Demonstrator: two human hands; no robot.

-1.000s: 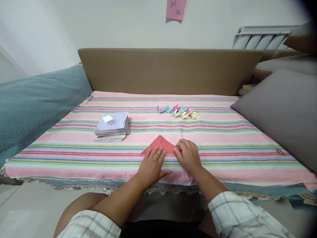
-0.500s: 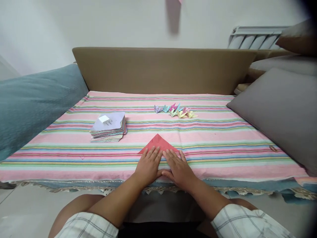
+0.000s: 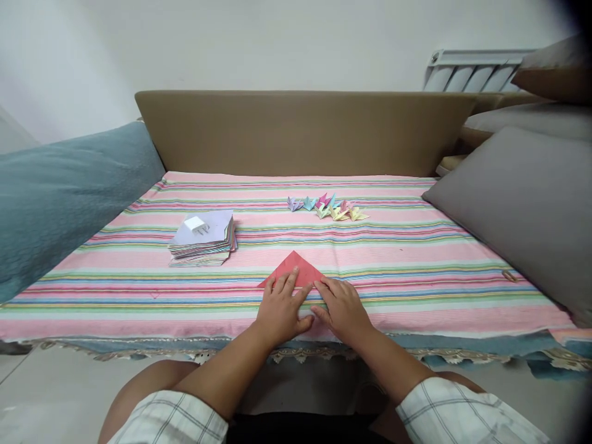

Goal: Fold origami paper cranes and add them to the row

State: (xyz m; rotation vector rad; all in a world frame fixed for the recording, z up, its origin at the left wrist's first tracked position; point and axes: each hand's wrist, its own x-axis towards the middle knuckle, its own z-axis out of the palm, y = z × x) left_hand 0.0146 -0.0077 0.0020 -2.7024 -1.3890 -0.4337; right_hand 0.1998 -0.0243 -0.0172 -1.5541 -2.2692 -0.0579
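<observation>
A red sheet of paper, folded into a triangle, lies flat on the striped cloth with its point facing away from me. My left hand rests on its left and middle part, fingers spread and lying flat. On the right, my right hand covers the triangle's right corner, its fingers stretched out and fairly close together. The fold edge nearest me is largely hidden under both hands.
A stack of coloured paper with a small white object on top stands to the left. Several folded paper cranes sit farther back. A grey cushion borders the right, a blue cushion the left. A small brown item lies at right.
My right hand has slid right, onto the triangle's right corner. The fingers of my left hand have spread, and the hands have parted slightly. The paper stays in place.
</observation>
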